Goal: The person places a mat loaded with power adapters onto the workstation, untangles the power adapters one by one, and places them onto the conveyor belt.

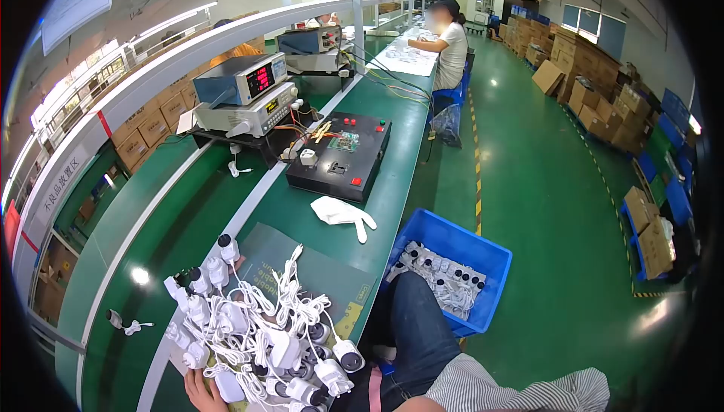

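Note:
A large heap of white adapters with bundled white cables (256,329) lies on a mat (275,242) at the near end of the green bench. At the lower left edge of the heap is my left hand (202,393), its fingers apart and touching the bench beside a white adapter; part of it is cut off by the frame. My right hand does not show. Farther up the bench lies a white glove (343,214), near a black test box (343,154) that has red buttons and a small circuit board on top.
Stacked instruments (253,91) stand beyond the heap. On the floor at right, a blue bin (494,261) holds more white adapters. A person (452,46) sits farther along the bench. Cardboard boxes (566,54) line the right side.

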Demonstrator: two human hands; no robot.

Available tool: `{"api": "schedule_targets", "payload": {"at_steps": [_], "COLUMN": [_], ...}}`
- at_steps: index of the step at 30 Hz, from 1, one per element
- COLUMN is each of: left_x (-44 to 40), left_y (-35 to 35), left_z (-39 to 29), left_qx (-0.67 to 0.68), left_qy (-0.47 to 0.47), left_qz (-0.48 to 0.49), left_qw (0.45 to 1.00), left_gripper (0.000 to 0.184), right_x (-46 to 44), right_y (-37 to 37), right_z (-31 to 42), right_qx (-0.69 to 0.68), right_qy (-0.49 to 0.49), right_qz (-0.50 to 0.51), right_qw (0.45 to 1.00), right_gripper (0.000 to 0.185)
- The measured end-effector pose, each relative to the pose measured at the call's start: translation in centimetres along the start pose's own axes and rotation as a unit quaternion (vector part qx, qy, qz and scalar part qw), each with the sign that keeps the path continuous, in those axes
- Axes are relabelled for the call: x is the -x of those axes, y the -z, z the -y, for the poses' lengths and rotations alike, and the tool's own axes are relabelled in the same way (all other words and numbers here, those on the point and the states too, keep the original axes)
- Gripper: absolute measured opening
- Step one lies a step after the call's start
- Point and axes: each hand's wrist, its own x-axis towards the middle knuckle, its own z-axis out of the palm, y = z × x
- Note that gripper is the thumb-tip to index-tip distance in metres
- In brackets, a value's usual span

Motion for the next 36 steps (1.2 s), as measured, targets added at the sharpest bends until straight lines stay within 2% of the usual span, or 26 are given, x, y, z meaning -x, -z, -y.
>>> {"api": "schedule_targets", "payload": {"at_steps": [4, 7, 8, 11, 15, 18, 21, 23, 25, 26, 29, 31, 33, 35, 36], "left_x": [0.2, -0.7, -1.0, 0.2, 0.2, 0.0, 0.1, 0.1, 0.2, 0.2, 0.0, 0.0, -0.4, -0.6, -0.4], "left_y": [0.4, 1.7, 1.9, 0.7, 0.8, 1.1, 0.9, 0.9, 0.7, 0.5, 0.5, 0.3, 0.4, 1.0, 1.3], "left_z": [-0.1, -2.0, -2.6, -0.7, -0.9, -1.7, -1.5, -1.9, -1.4, -1.6, -1.9, -1.6, -2.3, -3.1, -3.5], "left_qx": [-0.009, -0.047, -0.049, -0.013, -0.016, -0.012, -0.012, -0.012, -0.013, -0.01, -0.008, -0.017, -0.018, -0.018, -0.012], "left_qy": [0.029, -0.011, -0.035, 0.023, 0.032, 0.062, 0.069, 0.074, 0.067, 0.066, 0.059, 0.058, 0.051, 0.071, 0.069], "left_qz": [0.047, 0.01, -0.033, 0.046, 0.051, 0.057, 0.058, 0.053, 0.048, 0.04, 0.022, 0.008, -0.015, -0.01, -0.021], "left_qw": [0.998, 0.999, 0.998, 0.999, 0.998, 0.996, 0.996, 0.996, 0.996, 0.997, 0.998, 0.998, 0.998, 0.997, 0.997], "left_gripper": [0.043, 0.041, 0.036, 0.043, 0.043, 0.046, 0.046, 0.046, 0.047, 0.046, 0.044, 0.041, 0.037, 0.033, 0.034], "right_x": [0.4, 0.5, 0.5, 0.6, 0.8, 1.1, 1.4, 2.5, 3.5, 3.8, 3.1, 7.1, 13.4, 15.9, 16.8], "right_y": [0.1, 0.2, 0.3, 0.4, 1.0, 2.3, 4.5, 6.7, 8.7, 9.4, 9.9, 7.2, 4.2, 0.6, -1.6], "right_z": [-0.2, -0.5, -0.4, -0.7, -1.0, -0.9, 0.1, 3.0, 7.8, 10.7, 21.7, 29.9, 36.1, 40.8, 42.9], "right_qx": [0.009, 0.015, 0.017, 0.027, 0.055, 0.103, 0.213, 0.326, 0.461, 0.525, 0.674, 0.514, 0.204, 0.137, 0.123], "right_qy": [0.002, 0.005, 0.006, 0.009, 0.024, 0.055, 0.136, 0.232, 0.362, 0.425, 0.571, 0.65, 0.745, 0.801, 0.799], "right_qz": [0.002, 0.005, 0.005, 0.007, 0.02, 0.038, 0.063, 0.073, 0.064, 0.04, -0.123, -0.165, -0.071, -0.028, 0.012], "right_qw": [1.0, 1.0, 1.0, 1.0, 0.998, 0.992, 0.965, 0.914, 0.808, 0.737, 0.453, 0.535, 0.631, 0.582, 0.588], "right_gripper": [0.033, 0.033, 0.033, 0.033, 0.034, 0.034, 0.034, 0.034, 0.035, 0.035, 0.032, 0.028, 0.024, 0.02, 0.021]}}
